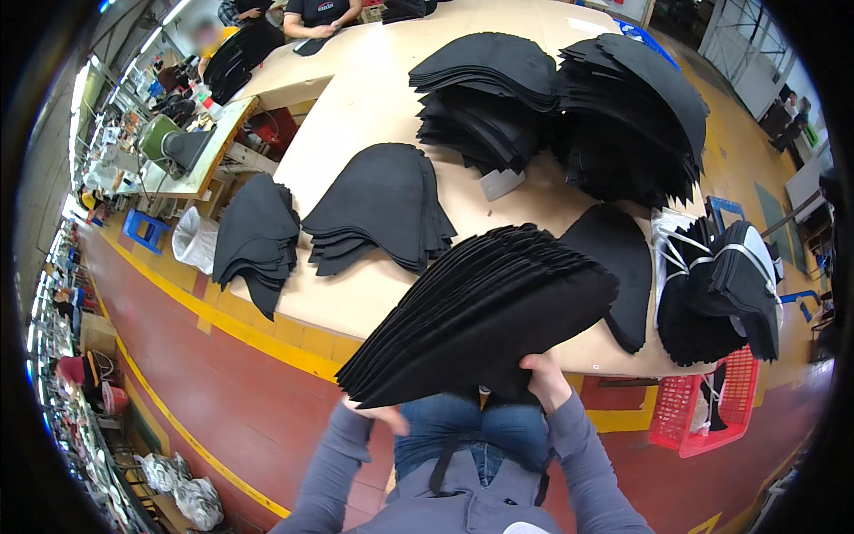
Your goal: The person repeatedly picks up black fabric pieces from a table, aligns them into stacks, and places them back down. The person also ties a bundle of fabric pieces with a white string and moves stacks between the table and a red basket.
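A thick stack of black cut fabric pieces is held up over the table's near edge, its layers fanned along the upper left side. My right hand is closed on its lower right edge, thumb on the near face and fingers behind. At the lower left corner, my left hand grips the stack from below, with its fingers partly hidden and slightly blurred. Just beyond lie a smaller stack of similar black pieces and, to the right, a flat black piece partly covered by the held stack.
Tall black piles stand at the far right of the pale table. Tied black bundles sit at its right edge, above a red basket. Another stack overhangs the left edge. Co-workers are at the far end.
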Motion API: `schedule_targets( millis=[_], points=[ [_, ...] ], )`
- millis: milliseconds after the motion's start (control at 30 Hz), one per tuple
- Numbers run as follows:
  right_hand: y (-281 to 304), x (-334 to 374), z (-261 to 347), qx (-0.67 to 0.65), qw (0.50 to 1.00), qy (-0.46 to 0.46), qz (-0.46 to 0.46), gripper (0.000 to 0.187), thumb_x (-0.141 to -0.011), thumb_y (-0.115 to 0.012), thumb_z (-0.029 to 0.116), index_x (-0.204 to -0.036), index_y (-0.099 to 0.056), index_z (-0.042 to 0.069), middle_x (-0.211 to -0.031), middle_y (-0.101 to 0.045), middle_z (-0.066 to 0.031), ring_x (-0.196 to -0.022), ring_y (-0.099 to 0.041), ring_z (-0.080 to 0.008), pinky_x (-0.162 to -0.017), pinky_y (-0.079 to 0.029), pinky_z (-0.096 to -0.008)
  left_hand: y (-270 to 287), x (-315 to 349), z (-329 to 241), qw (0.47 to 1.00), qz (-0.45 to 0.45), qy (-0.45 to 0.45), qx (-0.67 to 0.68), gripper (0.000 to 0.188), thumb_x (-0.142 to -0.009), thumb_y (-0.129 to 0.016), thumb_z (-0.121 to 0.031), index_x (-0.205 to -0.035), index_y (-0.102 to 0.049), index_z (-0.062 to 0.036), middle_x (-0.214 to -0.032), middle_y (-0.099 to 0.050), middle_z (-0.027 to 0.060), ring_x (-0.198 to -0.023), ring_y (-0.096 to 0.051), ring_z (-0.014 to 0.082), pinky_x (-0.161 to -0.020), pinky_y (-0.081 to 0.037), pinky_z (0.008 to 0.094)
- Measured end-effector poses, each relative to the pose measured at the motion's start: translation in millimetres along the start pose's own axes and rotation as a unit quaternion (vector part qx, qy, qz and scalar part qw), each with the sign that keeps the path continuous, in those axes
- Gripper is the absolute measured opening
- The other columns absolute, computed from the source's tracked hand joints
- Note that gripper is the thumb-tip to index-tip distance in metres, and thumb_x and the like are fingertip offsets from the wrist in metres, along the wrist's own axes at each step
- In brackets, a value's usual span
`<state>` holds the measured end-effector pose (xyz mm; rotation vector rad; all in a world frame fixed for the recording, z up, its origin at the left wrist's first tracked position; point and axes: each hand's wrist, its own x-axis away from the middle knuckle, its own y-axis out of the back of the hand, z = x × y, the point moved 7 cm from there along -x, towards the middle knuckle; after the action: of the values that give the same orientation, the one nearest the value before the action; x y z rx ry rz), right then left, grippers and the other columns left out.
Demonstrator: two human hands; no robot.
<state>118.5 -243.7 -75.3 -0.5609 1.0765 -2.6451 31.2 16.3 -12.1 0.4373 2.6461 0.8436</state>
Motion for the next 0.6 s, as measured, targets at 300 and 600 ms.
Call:
schedule_targets(
  millis=[300, 600],
  points=[
    [8.4, -14.3, 8.6, -0.056, 0.993, -0.002, 0.101, 0.077, -0.060, -0.084, 0.004, -0.132, -0.056, -0.001, -0.129, -0.063, -0.0130, -0.117, -0.059, -0.0287, -0.101, -0.047, -0.0377, -60.4, -20.1, -44.4, 0.912, 0.086, 0.142, 0.376, 0.061, -0.101, -0.052, -0.027, -0.152, -0.030, -0.0032, -0.154, -0.036, 0.0160, -0.140, -0.041, 0.0281, -0.115, -0.036, 0.0387],
    [90.8, -29.0, -23.1, -0.044, 0.990, -0.111, 0.078, 0.077, -0.055, -0.083, -0.002, -0.129, -0.058, -0.003, -0.123, -0.066, -0.0151, -0.114, -0.062, -0.0298, -0.101, -0.048, -0.0397, -79.1, -25.4, -87.8, 0.602, 0.179, 0.295, 0.720, 0.060, -0.105, -0.043, -0.028, -0.153, -0.022, -0.0001, -0.158, -0.027, 0.0204, -0.141, -0.039, 0.0298, -0.110, -0.043, 0.0381]
  ],
)
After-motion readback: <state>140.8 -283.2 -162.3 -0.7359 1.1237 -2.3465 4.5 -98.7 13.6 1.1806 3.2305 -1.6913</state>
